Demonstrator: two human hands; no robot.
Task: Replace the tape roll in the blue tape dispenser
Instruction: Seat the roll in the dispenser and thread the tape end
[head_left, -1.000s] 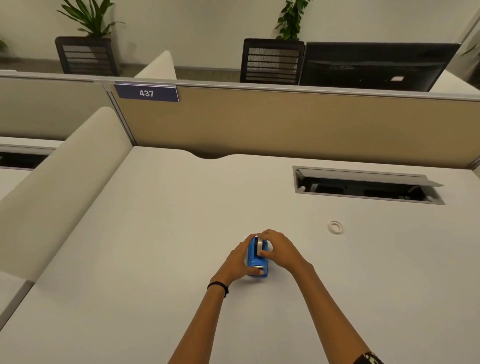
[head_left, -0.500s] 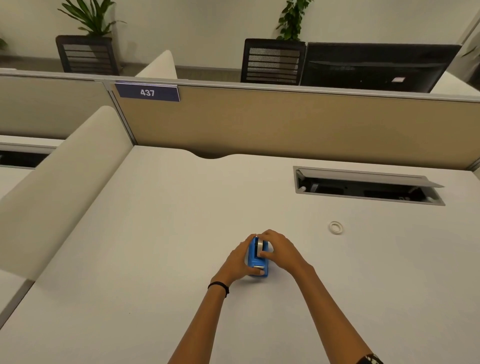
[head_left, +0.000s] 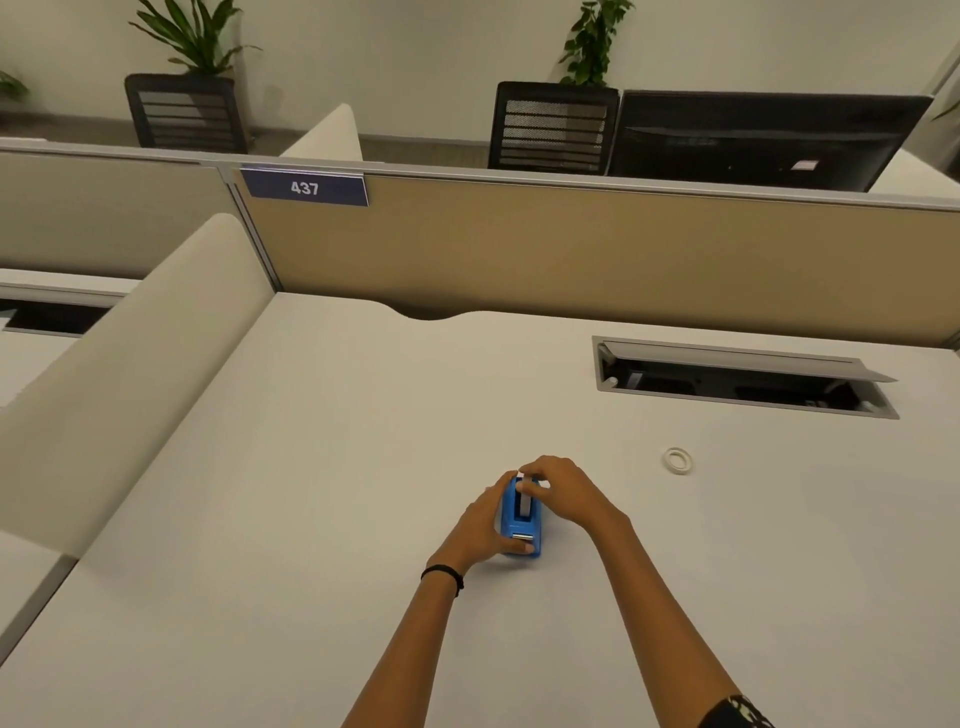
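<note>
Two hands work at the blue tape dispenser (head_left: 521, 525) on the near surface (head_left: 311, 519): left hand (head_left: 480, 525) grasps its side, right hand (head_left: 558, 491) pinches the seated tape roll (head_left: 524, 500). An empty ring (head_left: 677, 460) lies far right; threading probably remains.

Pale desk (head_left: 322, 467) against tan partition (head_left: 597, 249) labelled 437 (head_left: 304, 187); open cable hatch (head_left: 743, 376) near far right corner; beyond, mesh chairs (head_left: 553, 127), dark monitor (head_left: 763, 140), potted plants (head_left: 192, 36).

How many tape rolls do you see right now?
2: one roll seated in the blue dispenser between both hands, one small ring lying loose on the desk to the right.
</note>
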